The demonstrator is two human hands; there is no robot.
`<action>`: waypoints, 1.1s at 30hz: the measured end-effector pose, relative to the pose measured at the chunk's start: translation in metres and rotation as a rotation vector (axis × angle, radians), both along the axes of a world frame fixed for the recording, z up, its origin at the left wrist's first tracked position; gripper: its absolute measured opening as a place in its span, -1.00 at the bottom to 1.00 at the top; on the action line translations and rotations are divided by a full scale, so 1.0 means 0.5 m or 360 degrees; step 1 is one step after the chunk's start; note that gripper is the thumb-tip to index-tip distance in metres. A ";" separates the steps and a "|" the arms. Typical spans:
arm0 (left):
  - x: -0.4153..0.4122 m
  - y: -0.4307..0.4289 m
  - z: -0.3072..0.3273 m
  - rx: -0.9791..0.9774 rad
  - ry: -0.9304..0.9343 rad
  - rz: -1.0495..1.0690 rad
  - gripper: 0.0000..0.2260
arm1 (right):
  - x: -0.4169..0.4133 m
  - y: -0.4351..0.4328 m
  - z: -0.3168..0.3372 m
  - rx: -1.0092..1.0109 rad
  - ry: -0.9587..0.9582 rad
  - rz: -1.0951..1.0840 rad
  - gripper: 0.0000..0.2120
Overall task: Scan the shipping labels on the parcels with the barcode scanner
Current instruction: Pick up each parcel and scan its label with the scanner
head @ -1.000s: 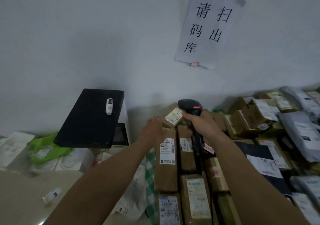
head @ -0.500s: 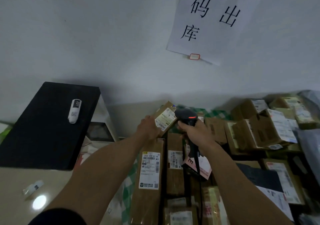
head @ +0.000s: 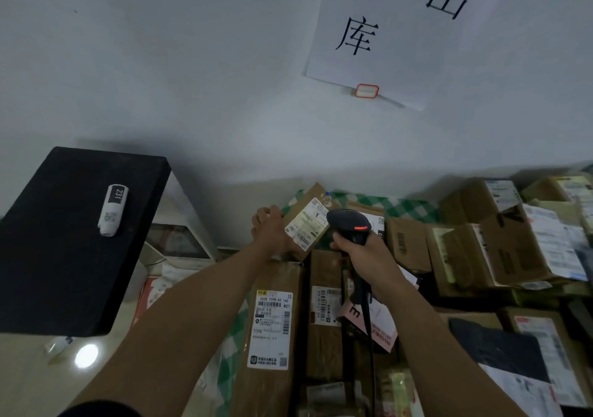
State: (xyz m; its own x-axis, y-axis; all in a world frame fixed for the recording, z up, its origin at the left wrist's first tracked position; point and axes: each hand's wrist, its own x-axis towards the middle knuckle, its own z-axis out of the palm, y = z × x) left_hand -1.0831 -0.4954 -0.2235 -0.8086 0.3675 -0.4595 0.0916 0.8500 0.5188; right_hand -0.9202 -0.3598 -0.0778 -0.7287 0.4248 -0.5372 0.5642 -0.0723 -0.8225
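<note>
My left hand (head: 271, 229) grips the left edge of a small brown cardboard parcel (head: 306, 204) and holds it tilted up by the wall, its white shipping label (head: 305, 225) facing me. My right hand (head: 364, 251) grips the handle of a black barcode scanner (head: 348, 222). The scanner's head, with a red light on top, sits right beside the label. Its cable (head: 369, 336) runs down toward me. Long brown parcels (head: 271, 326) with white labels lie flat below both hands.
Many more cardboard boxes (head: 500, 249) and grey mailer bags fill the right side. A black flat box (head: 70, 240) with a small white device (head: 112, 209) on it stands at the left. On the wall above hangs a paper sign (head: 401, 31).
My left hand has taken hold of the small parcel and tilted it up. The scanner head has come close to its label. The view has moved closer to the wall.
</note>
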 end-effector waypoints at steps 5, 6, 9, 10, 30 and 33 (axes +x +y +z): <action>-0.002 0.001 -0.009 0.0282 -0.0164 -0.0005 -0.20 | 0.003 0.006 0.001 -0.0019 0.0001 -0.0053 -0.93; 0.000 0.001 -0.003 0.0339 -0.0199 0.0003 -0.24 | 0.004 0.005 0.001 -0.0020 0.0004 -0.0055 -0.93; 0.000 -0.003 0.029 0.0515 -0.0185 0.0136 -0.29 | 0.006 0.002 0.006 -0.0046 0.0013 -0.0088 -0.88; 0.001 -0.009 0.047 0.0607 -0.0181 0.0201 -0.28 | 0.007 0.000 0.010 -0.0059 0.0022 -0.0099 -0.86; 0.359 -0.236 0.411 0.1779 -0.0396 0.0752 -0.41 | 0.171 -0.193 0.193 -0.0119 0.0523 -0.0262 -0.50; 0.358 -0.264 0.434 0.1712 -0.0397 0.0723 -0.45 | 0.197 -0.209 0.211 -0.0111 0.0527 -0.0229 -0.59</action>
